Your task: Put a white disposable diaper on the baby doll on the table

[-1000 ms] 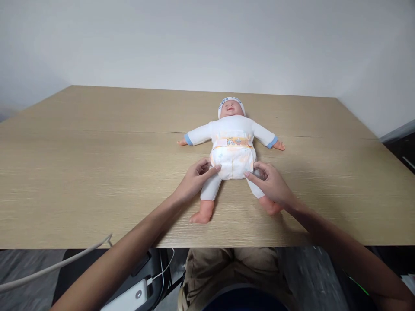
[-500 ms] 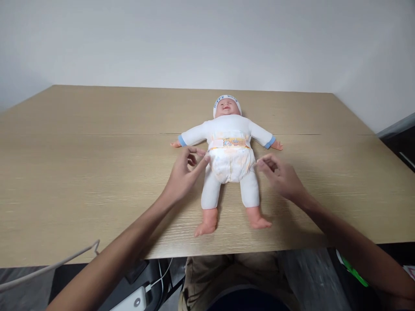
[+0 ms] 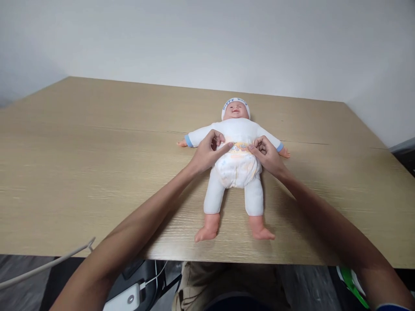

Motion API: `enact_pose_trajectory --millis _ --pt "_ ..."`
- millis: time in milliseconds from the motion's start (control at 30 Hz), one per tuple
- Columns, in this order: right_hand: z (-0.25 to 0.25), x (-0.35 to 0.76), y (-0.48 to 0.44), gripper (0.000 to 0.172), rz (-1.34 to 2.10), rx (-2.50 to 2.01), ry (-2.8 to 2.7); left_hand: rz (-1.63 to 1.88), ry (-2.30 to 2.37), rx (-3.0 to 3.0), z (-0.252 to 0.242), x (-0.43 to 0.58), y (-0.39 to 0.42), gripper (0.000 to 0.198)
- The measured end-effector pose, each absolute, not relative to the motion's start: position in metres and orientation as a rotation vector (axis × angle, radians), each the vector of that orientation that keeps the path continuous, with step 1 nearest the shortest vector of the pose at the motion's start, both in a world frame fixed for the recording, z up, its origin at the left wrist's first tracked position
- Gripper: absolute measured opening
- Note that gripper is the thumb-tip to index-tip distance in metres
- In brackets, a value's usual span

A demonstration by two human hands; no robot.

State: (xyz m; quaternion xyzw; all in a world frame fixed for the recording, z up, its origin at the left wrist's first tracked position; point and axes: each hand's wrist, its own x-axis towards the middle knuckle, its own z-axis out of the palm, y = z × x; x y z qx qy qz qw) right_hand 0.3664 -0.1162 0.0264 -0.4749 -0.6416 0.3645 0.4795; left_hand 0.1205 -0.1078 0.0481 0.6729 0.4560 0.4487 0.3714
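A baby doll (image 3: 253, 201) in a white suit with blue cuffs lies on its back on the table, head away from me. Around its hips is a white diaper (image 3: 236, 170) with an orange printed waistband. At the left side of the waistband, my left hand (image 3: 209, 151) has its fingers curled at the diaper's upper edge and its thumb laid on the band. My right hand (image 3: 267, 154) pinches the band's right side between thumb and fingers. The fingertips partly cover both ends of the band.
The wooden table (image 3: 97, 172) reaches back to a pale wall (image 3: 207, 43). A grey cable (image 3: 42, 270) rises by the front left edge. Below it, a white device (image 3: 125, 298) with a plugged-in cord rests on a black surface. A green object (image 3: 352, 285) is at lower right.
Both hands have moved up and inward from beside the doll's hips onto the diaper's waistband. The view has shifted slightly, so the doll appears a little further right.
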Motion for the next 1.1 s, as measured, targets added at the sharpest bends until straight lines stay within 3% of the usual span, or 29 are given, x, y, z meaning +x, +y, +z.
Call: enact_pose_trajectory --millis 200,367,467,667,800,967,1100 --pt "0.037 0.377 -0.119 0.049 0.780 -1.208 -1.613 1.236 1.191 1.777 0.041 0.115 -0.109 0.041" --pt "0.037 0.416 -0.103 0.034 0.210 -1.367 -1.708 1.392 1.518 2.033 0.024 0.078 -0.091 0.031" --pt "0.026 0.443 -0.090 0.041 0.023 -1.452 -1.842 1.259 1.673 2.102 0.014 0.052 -0.075 0.040" --pt "0.016 0.445 -0.093 0.061 0.267 -1.532 -2.023 0.741 1.906 2.150 0.021 0.052 -0.073 0.060" --pt "0.016 0.408 -0.105 0.060 0.333 -1.699 -1.901 0.538 1.881 2.006 0.038 0.079 -0.086 0.063" --pt "0.028 0.387 -0.123 0.048 0.419 -1.727 -1.761 0.661 1.833 1.871 0.057 0.092 -0.117 0.057" --pt "0.053 0.399 -0.155 0.050 0.524 -1.514 -1.752 0.883 1.737 1.886 0.078 0.088 -0.170 0.055"
